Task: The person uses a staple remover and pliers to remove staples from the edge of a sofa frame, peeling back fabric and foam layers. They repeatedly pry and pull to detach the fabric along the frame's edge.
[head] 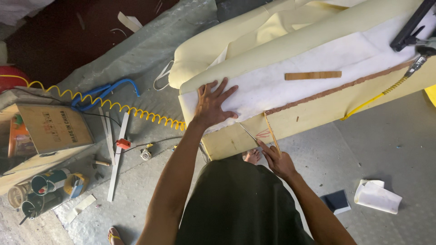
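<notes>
A: What fills the frame?
B: Grey textured floor sheeting (386,136), then a cream foam-padded furniture frame (318,115) topped with white fluffy wadding (290,88), upper right.
A: Hands?
B: Left hand (213,105) flat, fingers spread on wadding; right hand (279,161) pinches thin metal scissors (249,134), centre.

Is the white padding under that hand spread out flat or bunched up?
Spread flat. The white padding lies smooth along the top of the cream foam frame, and the left hand presses on it with open fingers.
</notes>
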`<state>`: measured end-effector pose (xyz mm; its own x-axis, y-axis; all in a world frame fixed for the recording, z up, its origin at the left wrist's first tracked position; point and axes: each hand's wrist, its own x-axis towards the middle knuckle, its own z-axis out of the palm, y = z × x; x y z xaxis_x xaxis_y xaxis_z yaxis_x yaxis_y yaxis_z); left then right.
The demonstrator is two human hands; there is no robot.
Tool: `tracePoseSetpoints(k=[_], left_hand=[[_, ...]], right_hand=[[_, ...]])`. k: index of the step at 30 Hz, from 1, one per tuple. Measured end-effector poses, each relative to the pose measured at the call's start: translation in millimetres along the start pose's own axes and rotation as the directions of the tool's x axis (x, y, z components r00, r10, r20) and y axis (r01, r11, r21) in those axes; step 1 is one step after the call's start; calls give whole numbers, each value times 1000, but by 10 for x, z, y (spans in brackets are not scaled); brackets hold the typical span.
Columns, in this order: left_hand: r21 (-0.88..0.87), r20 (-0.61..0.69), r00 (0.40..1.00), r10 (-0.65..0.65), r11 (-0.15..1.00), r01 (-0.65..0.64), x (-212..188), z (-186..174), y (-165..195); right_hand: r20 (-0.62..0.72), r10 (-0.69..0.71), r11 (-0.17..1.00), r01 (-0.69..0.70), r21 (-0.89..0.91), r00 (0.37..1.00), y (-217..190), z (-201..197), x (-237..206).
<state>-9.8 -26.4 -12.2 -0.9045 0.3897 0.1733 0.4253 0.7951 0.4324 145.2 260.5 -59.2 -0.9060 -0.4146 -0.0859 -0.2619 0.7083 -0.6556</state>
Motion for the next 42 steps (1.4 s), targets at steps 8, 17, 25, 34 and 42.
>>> tracePoseSetpoints(k=[8,17,25,34,42], left_hand=[[213,222,965,-138,973,91,118,90,256],[194,208,948,-242,960,202,205,313,420],[163,191,955,-228,967,198,189,327,396],[112,187,955,-232,970,214,193,339,361],[99,178,957,-229,972,214,181,321,378]], right_hand=[[73,388,915,-394,89,919,-455,-517,-374],[22,407,909,-408,84,913,-600,-651,-251],[83,434,899,-437,21,897,-599,-686,-234],[51,419,898,-422,122,907,-630,-576,-256],[92,492,852,-501,152,865,-654,-548,-241]])
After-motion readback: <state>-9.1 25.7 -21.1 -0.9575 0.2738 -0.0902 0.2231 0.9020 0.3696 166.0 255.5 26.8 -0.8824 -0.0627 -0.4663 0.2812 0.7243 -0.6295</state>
